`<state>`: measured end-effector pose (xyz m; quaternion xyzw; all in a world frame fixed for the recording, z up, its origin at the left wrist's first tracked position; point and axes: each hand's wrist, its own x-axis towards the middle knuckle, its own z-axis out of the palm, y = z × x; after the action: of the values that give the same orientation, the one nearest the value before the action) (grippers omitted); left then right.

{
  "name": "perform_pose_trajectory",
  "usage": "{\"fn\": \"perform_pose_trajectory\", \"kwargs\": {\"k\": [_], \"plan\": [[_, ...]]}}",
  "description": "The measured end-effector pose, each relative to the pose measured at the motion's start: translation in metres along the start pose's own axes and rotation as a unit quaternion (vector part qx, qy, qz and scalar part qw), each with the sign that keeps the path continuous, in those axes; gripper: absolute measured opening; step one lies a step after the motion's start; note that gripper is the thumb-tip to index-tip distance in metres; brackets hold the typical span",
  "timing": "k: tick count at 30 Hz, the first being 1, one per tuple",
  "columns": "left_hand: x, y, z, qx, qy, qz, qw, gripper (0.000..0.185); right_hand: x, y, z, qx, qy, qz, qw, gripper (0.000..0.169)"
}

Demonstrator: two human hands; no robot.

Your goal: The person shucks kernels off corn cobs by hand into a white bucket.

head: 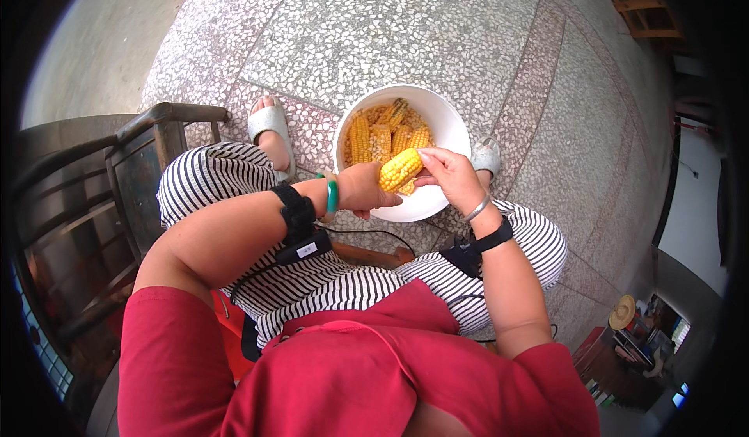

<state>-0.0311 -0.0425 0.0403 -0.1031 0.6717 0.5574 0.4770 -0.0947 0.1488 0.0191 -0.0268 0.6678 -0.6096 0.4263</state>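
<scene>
Over a white round bucket [449,127] between my feet, both hands hold one yellow corn cob [400,170]. My left hand [366,185] grips its lower left end, the thumb stretched along the underside. At the upper right end, the fingers of my right hand [447,173] pinch the tip. The cob lies tilted and is still covered with kernels where I can see it. Several more corn cobs [361,138] rest in the bucket on loose corn kernels [374,112]. A small yellow piece [408,187] shows just below the held cob, partly hidden.
A dark wooden chair or bench [164,127] stands close on my left. A black cable [374,232] hangs near my wrists, above a wooden bar [363,255]. Speckled terrazzo floor [386,27] spreads ahead. A wooden chair [638,4] is far right; a cluttered cabinet [629,361] is lower right.
</scene>
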Motion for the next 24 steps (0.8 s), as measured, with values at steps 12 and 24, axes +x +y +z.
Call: {"fn": "perform_pose_trajectory", "kwargs": {"k": [12,24], "plan": [[-0.003,0.005,0.002,0.033,0.051,0.011,0.998,0.05,0.007,0.007,0.008,-0.033,0.094,-0.018,0.995,0.023],[0.001,0.003,0.002,0.037,0.091,0.008,0.995,0.051,0.006,-0.001,0.009,0.038,0.038,-0.005,0.999,0.03]]}}
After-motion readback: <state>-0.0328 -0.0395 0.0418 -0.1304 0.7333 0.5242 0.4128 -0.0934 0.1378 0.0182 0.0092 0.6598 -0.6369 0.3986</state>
